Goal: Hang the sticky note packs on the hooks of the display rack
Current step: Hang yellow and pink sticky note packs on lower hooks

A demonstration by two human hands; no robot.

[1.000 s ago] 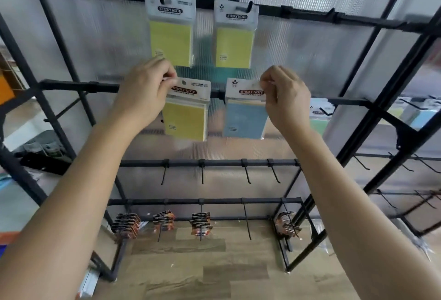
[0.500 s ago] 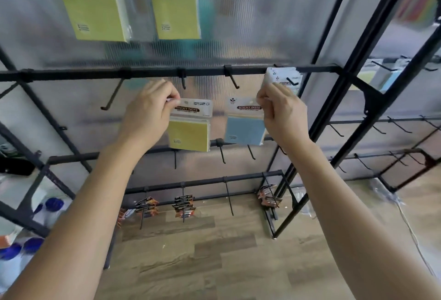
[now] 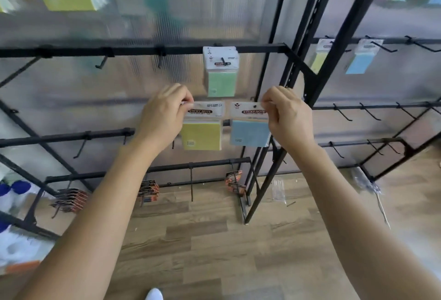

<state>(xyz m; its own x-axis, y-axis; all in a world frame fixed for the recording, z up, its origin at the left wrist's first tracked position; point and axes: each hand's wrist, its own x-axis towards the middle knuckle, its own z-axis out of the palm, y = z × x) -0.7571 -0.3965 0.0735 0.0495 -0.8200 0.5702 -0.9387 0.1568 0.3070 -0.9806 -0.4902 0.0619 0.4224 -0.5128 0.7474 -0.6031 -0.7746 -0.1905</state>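
The yellow pack (image 3: 202,130) and the blue pack (image 3: 249,130) are held in the air side by side just below the green pack (image 3: 222,77), which hangs on its hook. The yellow one is below and to its left, the blue one below and to its right, and neither is on a hook. The left hand (image 3: 164,118) pinches the yellow pack's header at its outer top corner, thumb and forefinger clamped on it. The right hand (image 3: 288,118) pinches the blue pack's header the same way, its other fingers curled.

The step in hand looks like carrying both packs to free hooks. The next move calls for raising each pack until its punched hole meets a hook tip, then sliding it on. The empty hook (image 3: 161,59) left of the green pack, on the same bar (image 3: 133,50), seems the nearest candidate.

Each held pack is a square pad in a clear sleeve with a white header printed STICKY NOTE, and the blue one shows a small hang hole. Well to the right of the green pack, a pale blue pack (image 3: 360,63) hangs on a neighbouring rack
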